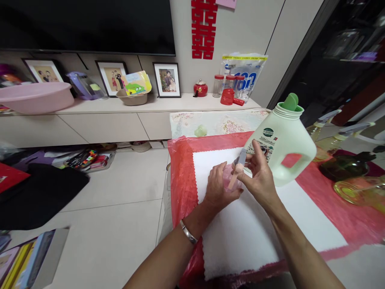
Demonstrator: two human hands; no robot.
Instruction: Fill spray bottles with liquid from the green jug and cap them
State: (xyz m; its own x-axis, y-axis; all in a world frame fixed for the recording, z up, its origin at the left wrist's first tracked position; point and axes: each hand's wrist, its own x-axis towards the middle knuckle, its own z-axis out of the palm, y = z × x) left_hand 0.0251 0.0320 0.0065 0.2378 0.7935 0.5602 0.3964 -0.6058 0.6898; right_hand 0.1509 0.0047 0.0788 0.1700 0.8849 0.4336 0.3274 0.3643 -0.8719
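Observation:
My left hand (pixel 219 185) is wrapped round a small pink translucent container (pixel 227 176), above a white scallop-edged sheet (pixel 240 245). In my right hand (pixel 258 172), fingers pinch a thin tool with a grey upper part (pixel 242 156) and a flat, pale tan lower part (pixel 232 181), which slants down over the container. Just beyond my right hand stands a large pale green jug (pixel 296 138) with a handle, its neck uncapped and a green scoop-like piece (pixel 291 102) sticking out. The white sheet lies on red plastic film (pixel 183 180).
Spray bottles (pixel 345 166) and a yellow glass vessel (pixel 361 190) are at the right. A floral cloth (pixel 216 122) lies beyond the film. Behind, a long cabinet (pixel 114 124) bears photo frames, jars and a pink basin (pixel 36 98).

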